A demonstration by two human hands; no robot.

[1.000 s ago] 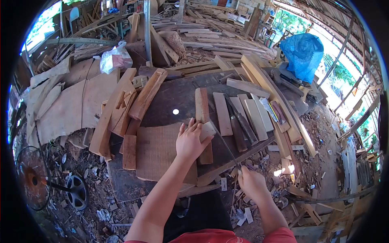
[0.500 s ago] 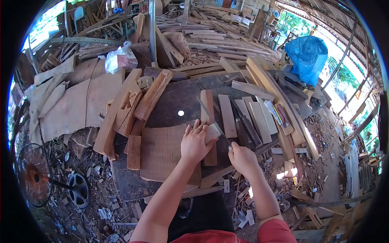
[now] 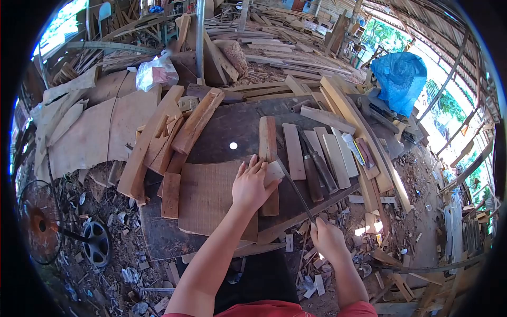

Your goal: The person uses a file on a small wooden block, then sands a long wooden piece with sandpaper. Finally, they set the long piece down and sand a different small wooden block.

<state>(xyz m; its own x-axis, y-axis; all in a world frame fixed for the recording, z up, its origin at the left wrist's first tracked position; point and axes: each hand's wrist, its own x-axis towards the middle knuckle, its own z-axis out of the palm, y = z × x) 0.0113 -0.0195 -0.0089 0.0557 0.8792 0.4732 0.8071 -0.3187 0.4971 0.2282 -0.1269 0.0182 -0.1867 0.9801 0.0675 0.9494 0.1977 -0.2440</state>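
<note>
- Left hand [image 3: 251, 186]: fingers spread, pressing a small pale block [image 3: 274, 171] against a wooden bar [image 3: 268, 138] on the worktop [image 3: 222, 113]
- Right hand [image 3: 328, 239]: fingers closed around the near end of a thin metal file [image 3: 297, 191], its far part beside the block

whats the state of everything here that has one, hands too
left hand: fingers spread, against the small pale block
small pale block: under the metal tool's edge, uncut through
right hand: closed around the near end of the metal tool
metal tool: slanted, touching the block
white plastic bag: crumpled, something pinkish inside
blue plastic sheet: bunched up
fan: on its side, running or not unclear
</note>
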